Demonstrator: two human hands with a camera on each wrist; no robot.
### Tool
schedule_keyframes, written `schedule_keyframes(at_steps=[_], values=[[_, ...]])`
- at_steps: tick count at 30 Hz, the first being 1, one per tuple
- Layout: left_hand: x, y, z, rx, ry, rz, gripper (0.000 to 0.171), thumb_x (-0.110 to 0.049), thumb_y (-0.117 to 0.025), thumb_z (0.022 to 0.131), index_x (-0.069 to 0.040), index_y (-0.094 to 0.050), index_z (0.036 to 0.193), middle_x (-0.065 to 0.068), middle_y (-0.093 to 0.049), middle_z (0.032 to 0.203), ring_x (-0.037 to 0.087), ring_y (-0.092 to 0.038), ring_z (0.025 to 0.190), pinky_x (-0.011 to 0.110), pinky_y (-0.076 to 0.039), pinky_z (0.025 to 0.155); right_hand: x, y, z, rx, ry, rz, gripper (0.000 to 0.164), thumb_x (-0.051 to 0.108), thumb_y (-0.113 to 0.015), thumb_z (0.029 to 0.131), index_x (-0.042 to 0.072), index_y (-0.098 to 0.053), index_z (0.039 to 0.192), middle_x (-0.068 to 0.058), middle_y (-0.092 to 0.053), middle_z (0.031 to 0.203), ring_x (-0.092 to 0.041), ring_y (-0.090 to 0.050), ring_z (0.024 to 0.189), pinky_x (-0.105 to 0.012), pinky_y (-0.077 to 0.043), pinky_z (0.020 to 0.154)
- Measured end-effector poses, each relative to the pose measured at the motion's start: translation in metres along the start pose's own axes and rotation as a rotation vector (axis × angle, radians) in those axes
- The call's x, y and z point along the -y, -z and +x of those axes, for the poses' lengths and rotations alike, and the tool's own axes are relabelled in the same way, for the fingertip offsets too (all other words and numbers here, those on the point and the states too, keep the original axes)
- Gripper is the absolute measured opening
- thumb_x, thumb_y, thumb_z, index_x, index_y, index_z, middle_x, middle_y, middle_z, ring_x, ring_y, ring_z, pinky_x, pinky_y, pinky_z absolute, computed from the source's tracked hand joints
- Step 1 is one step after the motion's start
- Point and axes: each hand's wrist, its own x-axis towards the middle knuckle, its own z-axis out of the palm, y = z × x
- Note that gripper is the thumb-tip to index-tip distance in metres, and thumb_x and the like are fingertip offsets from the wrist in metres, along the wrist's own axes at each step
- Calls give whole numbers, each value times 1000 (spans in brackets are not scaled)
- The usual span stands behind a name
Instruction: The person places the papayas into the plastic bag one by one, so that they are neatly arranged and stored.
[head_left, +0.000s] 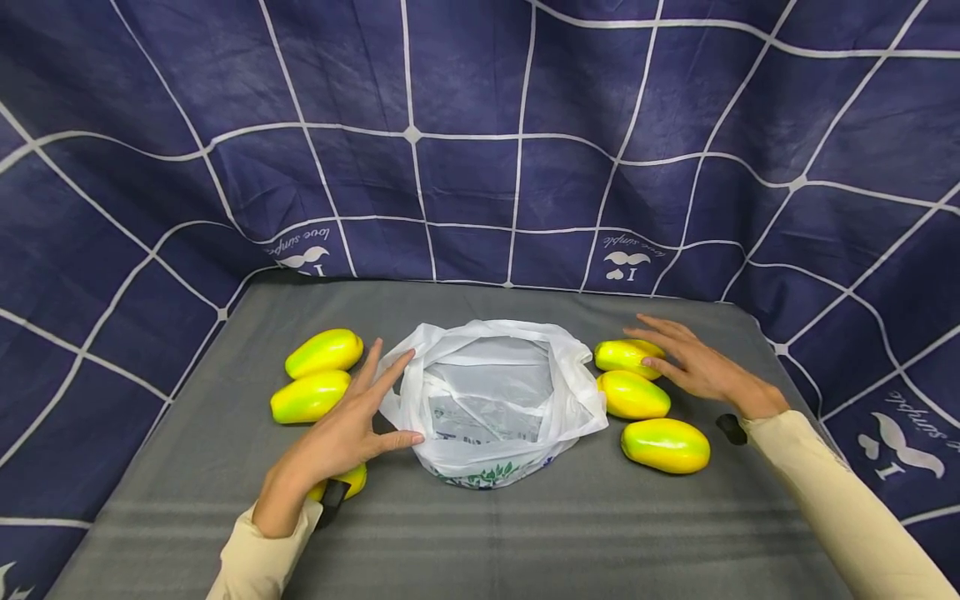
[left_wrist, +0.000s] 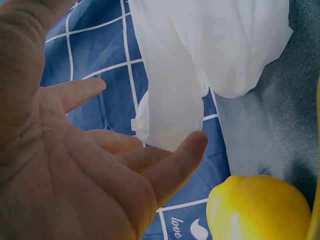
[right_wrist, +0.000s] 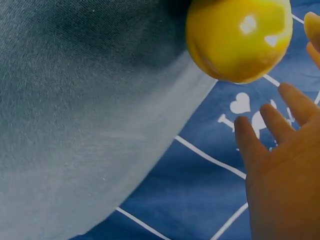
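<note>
The white bag (head_left: 491,457) stands on the grey table (head_left: 540,542), its mouth gaping upward. My left hand (head_left: 341,437) is spread wide at its nine o'clock rim; whether it touches, I cannot tell. My right hand (head_left: 697,367), also wide, hovers by the farthest fruit (head_left: 624,357) of three around three o'clock. Two yellow fruits (head_left: 310,397) lie toward nine, another (head_left: 352,481) at eight, partly behind my left hand.

My left hand (head_left: 341,437) angles forward and inward, its fingers (head_left: 392,377) spread and nearly straight, thumb (head_left: 397,441) held wide; my right hand (head_left: 697,364) slants inward, fingers extended and slightly parted, thumb apart from them; both my arms (head_left: 840,500) wear pale sleeves (head_left: 262,550) ending near the wrists (head_left: 761,400).
</note>
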Motion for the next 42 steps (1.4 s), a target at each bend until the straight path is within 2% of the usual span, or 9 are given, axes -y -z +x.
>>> schedule_keyframes(at_steps=[12,19,24,33,42], values=[[4,-2,6,20,-15,3,103,-38,-85,79,-25,-24,161,22,4,167,51,-20,148,67,-33,111,-10,-10,5,46,-16,132,55,20,-61,101,16,-43,152,-26,-29,160,-51,-27,144,-74,-23,109],[7,-1,6,24,16,17,108,-39,-87,77,-18,-23,161,23,3,167,51,-20,149,67,-33,111,-12,-14,5,51,0,167,54,17,-62,100,12,-44,151,-27,-34,157,-52,-31,142,-75,-26,108],[7,1,6,26,33,27,111,-40,-87,76,-10,-22,160,23,2,167,49,-20,149,64,-34,113,-12,-16,5,33,20,169,52,14,-63,99,11,-47,149,-25,-41,153,-49,-37,140,-72,-31,107],[7,3,8,34,45,26,114,-38,-89,74,2,-21,158,23,-1,167,47,-20,150,62,-32,114,-13,-16,3,31,-31,189,50,13,-63,99,12,-50,147,-20,-44,152,-46,-39,139,-70,-31,108],[7,4,8,39,43,33,116,-37,-89,73,5,-21,157,22,-4,167,46,-20,150,62,-30,116,-9,-12,3,3,-36,142,51,14,-65,98,11,-50,147,-17,-47,149,-42,-43,135,-67,-36,105]])
